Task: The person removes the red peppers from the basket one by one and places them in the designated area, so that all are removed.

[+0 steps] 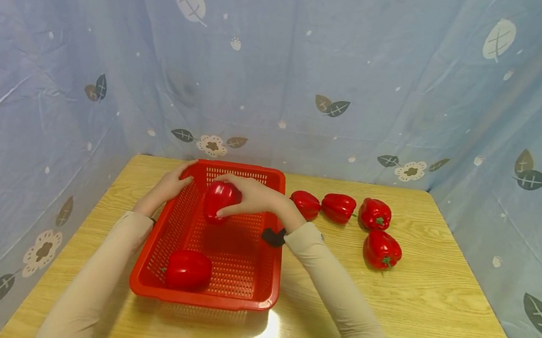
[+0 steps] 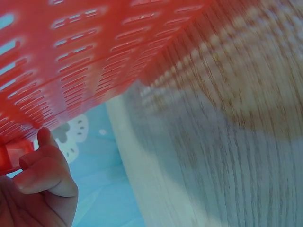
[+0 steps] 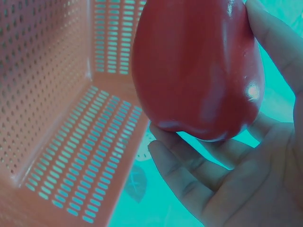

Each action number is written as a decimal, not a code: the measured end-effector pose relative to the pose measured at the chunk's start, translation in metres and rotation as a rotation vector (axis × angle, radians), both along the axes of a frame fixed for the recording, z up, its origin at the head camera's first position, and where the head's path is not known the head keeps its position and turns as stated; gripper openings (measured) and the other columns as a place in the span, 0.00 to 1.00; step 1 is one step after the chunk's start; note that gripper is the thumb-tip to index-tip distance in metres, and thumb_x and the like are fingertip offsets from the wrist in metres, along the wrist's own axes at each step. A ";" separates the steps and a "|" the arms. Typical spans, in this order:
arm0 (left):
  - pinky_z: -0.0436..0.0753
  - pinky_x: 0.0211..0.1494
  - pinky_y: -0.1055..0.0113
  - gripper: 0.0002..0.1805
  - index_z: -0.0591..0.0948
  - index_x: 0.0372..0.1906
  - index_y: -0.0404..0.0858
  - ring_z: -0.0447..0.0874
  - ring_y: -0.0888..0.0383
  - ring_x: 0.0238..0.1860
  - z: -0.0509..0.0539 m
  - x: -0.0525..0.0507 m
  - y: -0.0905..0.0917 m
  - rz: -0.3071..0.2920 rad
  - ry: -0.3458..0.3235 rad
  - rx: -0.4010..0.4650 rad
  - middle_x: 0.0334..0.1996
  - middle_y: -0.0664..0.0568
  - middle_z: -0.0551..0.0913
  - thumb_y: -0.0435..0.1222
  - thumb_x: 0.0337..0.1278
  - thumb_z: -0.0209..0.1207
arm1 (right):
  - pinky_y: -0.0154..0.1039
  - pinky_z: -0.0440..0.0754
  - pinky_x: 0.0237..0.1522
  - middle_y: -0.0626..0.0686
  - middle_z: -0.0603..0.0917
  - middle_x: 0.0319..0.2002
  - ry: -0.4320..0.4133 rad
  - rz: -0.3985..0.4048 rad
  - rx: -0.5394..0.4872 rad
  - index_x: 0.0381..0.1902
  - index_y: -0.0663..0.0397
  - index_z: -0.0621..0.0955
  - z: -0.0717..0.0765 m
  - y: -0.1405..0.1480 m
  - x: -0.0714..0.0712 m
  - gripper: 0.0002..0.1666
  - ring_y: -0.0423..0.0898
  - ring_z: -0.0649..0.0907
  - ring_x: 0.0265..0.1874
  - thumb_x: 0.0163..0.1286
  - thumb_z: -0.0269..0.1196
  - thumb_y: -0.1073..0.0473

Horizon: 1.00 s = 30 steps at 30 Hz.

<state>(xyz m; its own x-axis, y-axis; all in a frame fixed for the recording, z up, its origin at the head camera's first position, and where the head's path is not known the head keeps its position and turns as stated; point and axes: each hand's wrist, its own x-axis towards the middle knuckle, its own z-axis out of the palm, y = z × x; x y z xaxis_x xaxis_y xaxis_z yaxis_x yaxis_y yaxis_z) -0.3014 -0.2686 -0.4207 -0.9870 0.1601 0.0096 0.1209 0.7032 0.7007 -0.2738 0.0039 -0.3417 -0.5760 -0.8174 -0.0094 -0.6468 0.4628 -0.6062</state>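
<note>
A red slatted plastic basket (image 1: 204,299) stands on the table, and my left hand (image 1: 168,187) grips its rim at the back left. Seen from the left wrist, the curled fingers (image 2: 52,170) lie against the basket's outer side near the rim. My right hand (image 1: 259,197) holds a red bell pepper (image 1: 217,201) over the back part of the basket, thumb on one side and fingers on the other. The right wrist view shows this glossy pepper (image 3: 199,71) close up, above the slotted basket wall. Another red bell pepper (image 1: 189,270) lies on its side in the basket's front left corner.
Right of the basket, several red bell peppers lie on the wooden table (image 1: 416,311): one pepper (image 1: 306,204) by the right forearm, another (image 1: 338,208) beside it, and a pair (image 1: 375,214) farther right. A patterned blue curtain (image 1: 282,80) surrounds the table's back and sides.
</note>
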 end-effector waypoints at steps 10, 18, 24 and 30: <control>0.67 0.58 0.42 0.30 0.53 0.72 0.43 0.69 0.36 0.56 -0.001 0.001 0.000 0.010 0.001 -0.002 0.65 0.31 0.61 0.35 0.68 0.44 | 0.38 0.77 0.51 0.44 0.72 0.58 -0.017 -0.027 -0.037 0.65 0.39 0.63 0.005 0.020 0.002 0.45 0.42 0.74 0.55 0.51 0.69 0.40; 0.62 0.63 0.41 0.30 0.53 0.72 0.42 0.62 0.34 0.63 -0.002 -0.001 -0.001 0.002 0.003 -0.013 0.67 0.32 0.58 0.35 0.68 0.44 | 0.41 0.78 0.50 0.44 0.72 0.58 -0.025 -0.059 -0.056 0.65 0.40 0.63 0.008 0.032 0.005 0.46 0.44 0.75 0.54 0.51 0.69 0.41; 0.63 0.62 0.41 0.30 0.53 0.72 0.42 0.63 0.34 0.62 -0.001 0.000 -0.002 0.004 -0.002 -0.003 0.67 0.32 0.58 0.35 0.68 0.44 | 0.40 0.78 0.50 0.44 0.71 0.59 -0.033 -0.082 -0.072 0.66 0.41 0.62 0.007 0.043 0.005 0.46 0.43 0.75 0.53 0.52 0.69 0.41; 0.63 0.62 0.41 0.30 0.53 0.72 0.42 0.63 0.34 0.62 0.000 0.001 -0.001 -0.005 0.009 -0.002 0.67 0.32 0.58 0.34 0.68 0.44 | 0.42 0.78 0.51 0.44 0.71 0.58 -0.042 -0.104 -0.105 0.66 0.38 0.62 0.006 0.055 0.005 0.45 0.44 0.76 0.52 0.52 0.68 0.41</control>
<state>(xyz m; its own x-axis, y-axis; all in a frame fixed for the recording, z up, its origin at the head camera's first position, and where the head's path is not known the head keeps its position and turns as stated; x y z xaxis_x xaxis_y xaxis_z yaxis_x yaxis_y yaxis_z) -0.3005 -0.2692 -0.4206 -0.9861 0.1649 0.0186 0.1309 0.7043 0.6977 -0.2690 0.0588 -0.3356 -0.6589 -0.7507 0.0475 -0.5716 0.4587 -0.6803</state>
